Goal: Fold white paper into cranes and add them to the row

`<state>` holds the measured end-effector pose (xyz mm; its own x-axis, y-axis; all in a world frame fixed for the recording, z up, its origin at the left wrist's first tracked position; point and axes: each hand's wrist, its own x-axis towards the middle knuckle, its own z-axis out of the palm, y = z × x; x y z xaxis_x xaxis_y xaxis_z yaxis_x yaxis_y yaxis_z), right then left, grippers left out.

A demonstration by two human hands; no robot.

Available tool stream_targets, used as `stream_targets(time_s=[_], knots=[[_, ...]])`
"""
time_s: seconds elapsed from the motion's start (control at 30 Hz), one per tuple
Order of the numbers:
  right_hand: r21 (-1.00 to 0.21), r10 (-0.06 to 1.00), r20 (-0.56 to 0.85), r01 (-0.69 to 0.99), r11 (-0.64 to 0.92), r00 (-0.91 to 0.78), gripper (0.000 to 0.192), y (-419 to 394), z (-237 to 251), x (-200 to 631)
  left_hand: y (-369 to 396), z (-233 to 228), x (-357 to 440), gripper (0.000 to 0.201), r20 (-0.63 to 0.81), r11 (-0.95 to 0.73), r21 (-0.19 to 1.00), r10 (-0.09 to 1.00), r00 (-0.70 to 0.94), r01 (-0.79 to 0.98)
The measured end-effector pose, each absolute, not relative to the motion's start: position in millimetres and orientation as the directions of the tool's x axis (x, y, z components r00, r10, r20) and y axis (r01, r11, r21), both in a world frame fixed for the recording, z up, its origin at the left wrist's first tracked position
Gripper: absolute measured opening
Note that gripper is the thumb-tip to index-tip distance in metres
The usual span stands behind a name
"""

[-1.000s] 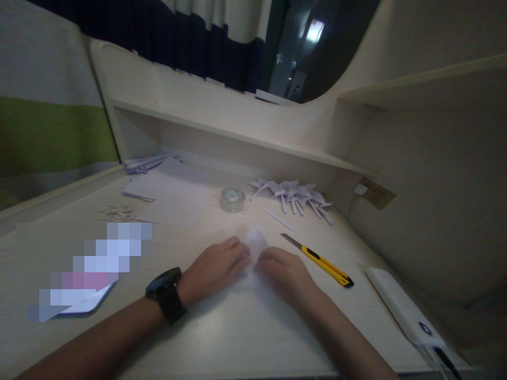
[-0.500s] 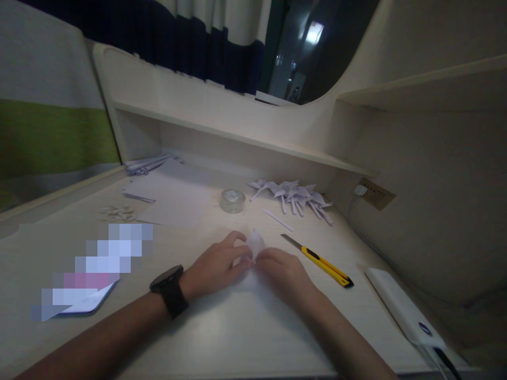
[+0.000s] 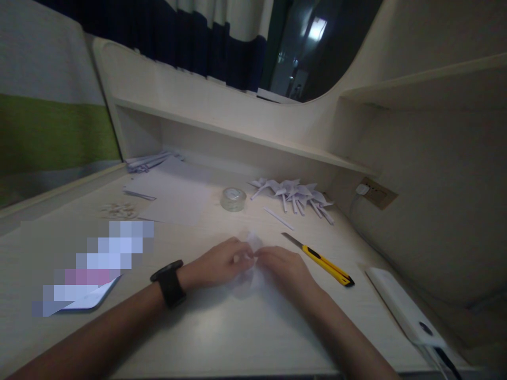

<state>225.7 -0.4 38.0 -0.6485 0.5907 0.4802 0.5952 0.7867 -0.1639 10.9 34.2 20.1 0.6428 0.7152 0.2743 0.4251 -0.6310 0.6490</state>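
Both hands meet at a small piece of white paper (image 3: 253,240) over the middle of the desk. My left hand (image 3: 224,261), with a black watch on the wrist, pinches the paper from the left. From the right, my right hand (image 3: 283,269) pinches it too, fingertips against those of the left. The fingers hide much of the paper, and its exact shape is blurred. Right of my hands lies a yellow utility knife (image 3: 327,264), its blade out and pointing toward the back left. A thin white paper stick (image 3: 279,218) lies beyond them.
A roll of clear tape (image 3: 233,199) and several paper pinwheels (image 3: 295,192) sit at the back. White sheets (image 3: 178,190) and a pile of small pale pieces (image 3: 118,210) are at the left. A white power strip (image 3: 400,303) lies right; a partly blurred phone (image 3: 89,301) left.
The fingers of my left hand have curled in closer over the paper, whose visible tip is smaller. Both hands stay in nearly the same place.
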Motion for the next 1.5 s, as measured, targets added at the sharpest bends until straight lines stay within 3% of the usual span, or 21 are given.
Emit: stream_targets(time_s=[0.17,0.3,0.5,0.73,0.97,1.27,1.5], knots=[[-0.033,0.587,0.479,0.655,0.755,-0.652,0.019,-1,37,226,35,24,12,0.027,0.197,-0.584,0.638,0.754,0.627,0.502],[0.062,0.543,0.470,0.639,0.766,-0.696,0.017,-4,36,223,36,27,13,0.032,0.122,-0.527,0.712,0.744,0.657,0.464],[0.135,0.525,0.493,0.657,0.742,-0.694,0.017,-7,37,219,37,26,10,0.028,-0.028,-0.318,0.866,0.740,0.672,0.386],[0.149,0.508,0.583,0.697,0.701,-0.635,0.016,-8,34,214,33,31,10,0.031,-0.176,-0.100,0.920,0.760,0.626,0.380],[0.081,0.601,0.548,0.752,0.654,-0.582,0.011,-11,35,206,35,26,15,0.021,-0.104,-0.126,0.936,0.792,0.601,0.328],[0.191,0.617,0.467,0.753,0.629,-0.634,0.010,-13,46,202,39,20,16,0.020,0.030,-0.306,0.888,0.784,0.620,0.344],[0.208,0.611,0.478,0.757,0.620,-0.631,0.012,-10,41,205,39,16,18,0.023,0.064,-0.326,0.892,0.779,0.624,0.315]])
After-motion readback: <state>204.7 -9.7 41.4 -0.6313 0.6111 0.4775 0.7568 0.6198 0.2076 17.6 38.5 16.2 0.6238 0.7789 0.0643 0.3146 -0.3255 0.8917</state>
